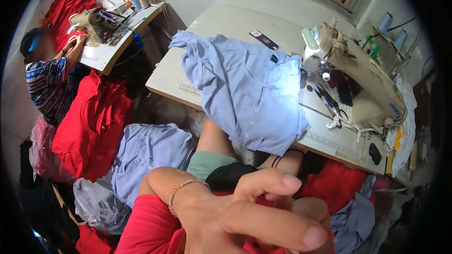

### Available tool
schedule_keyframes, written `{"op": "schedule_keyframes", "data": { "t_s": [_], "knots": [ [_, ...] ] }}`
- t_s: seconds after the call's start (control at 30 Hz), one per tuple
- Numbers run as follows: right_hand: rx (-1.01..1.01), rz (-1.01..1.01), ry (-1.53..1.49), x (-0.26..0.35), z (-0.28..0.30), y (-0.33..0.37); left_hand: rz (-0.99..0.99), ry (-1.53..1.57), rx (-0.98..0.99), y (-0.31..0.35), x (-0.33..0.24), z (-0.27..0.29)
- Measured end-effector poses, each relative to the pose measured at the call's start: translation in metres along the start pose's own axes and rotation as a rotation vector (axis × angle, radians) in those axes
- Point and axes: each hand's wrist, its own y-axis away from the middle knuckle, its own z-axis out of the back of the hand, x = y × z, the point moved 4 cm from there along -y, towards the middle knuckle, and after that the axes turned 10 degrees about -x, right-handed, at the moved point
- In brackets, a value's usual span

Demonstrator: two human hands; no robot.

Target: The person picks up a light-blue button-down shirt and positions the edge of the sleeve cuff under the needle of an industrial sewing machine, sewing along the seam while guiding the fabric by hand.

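**A:** At the lower centre of the frame, report the state of the hands.

**B:** The left hand (pixel 245 221) is raised close to the camera. Its fingers are extended toward the right and the thumb is lifted. A beaded bracelet (pixel 186 187) sits on the wrist. Red shows just under the fingers, but I cannot tell whether they grip it. The right hand is not visible.

**A:** Locate the work items.

**B:** The red cloth (pixel 336 183) lies in the lap, just beyond the fingertips and below the bench (pixel 226 23). A light blue shirt (pixel 249 94) is spread at mid-frame, hanging over the near edge of the bench, beside the sewing machine (pixel 358 70) at the right.

**A:** Which step is in hand?

**B:** By judgement, handling between pieces: nothing sits under the needle, and the hand is down at the lap.

**A:** What would a pick-up call for?

**B:** The fingers would have to close on one layer of the red cloth, clear of the hanging shirt edge.

**A:** Surroundings?

**B:** More blue shirts (pixel 146 155) and red garments (pixel 89 122) are piled at the left. A second person (pixel 47 80) works at another machine, upper left.
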Motion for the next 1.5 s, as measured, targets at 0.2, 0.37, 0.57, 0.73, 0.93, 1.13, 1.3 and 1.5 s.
{"op": "schedule_keyframes", "data": {
  "t_s": [0.2, 0.37, 0.57, 0.73, 0.93, 1.13, 1.3, 1.5],
  "knots": [
    [0.038, 0.0, 0.024, 0.004, -0.003, 0.017, 0.077, 0.626, -0.365, 0.024, 0.011, -0.024],
    [0.046, 0.011, 0.041, 0.006, -0.007, 0.02, 0.445, 0.555, -0.42, 0.037, -0.004, -0.011],
    [0.076, 0.006, 0.032, 0.005, -0.014, 0.025, 0.033, 1.148, 0.019, 0.035, 0.016, -0.013],
    [0.078, -0.017, 0.071, -0.003, 0.0, 0.015, -0.053, 1.132, -0.207, 0.022, 0.015, -0.015],
    [0.062, -0.153, 0.431, -0.011, 0.062, -0.003, -0.88, -0.354, 0.159, -0.052, 0.075, 0.066],
    [-0.125, -0.512, 0.608, -0.041, 0.15, 0.018, -0.42, -0.468, 0.306, -0.081, 0.14, 0.136],
    [-0.059, -0.442, 0.944, -0.057, 0.169, -0.007, -0.41, -0.755, 0.567, -0.103, 0.18, 0.108],
    [0.13, -0.31, 1.407, -0.085, 0.192, -0.021, -0.332, -1.049, 0.839, -0.151, 0.238, 0.088]
  ]
}}
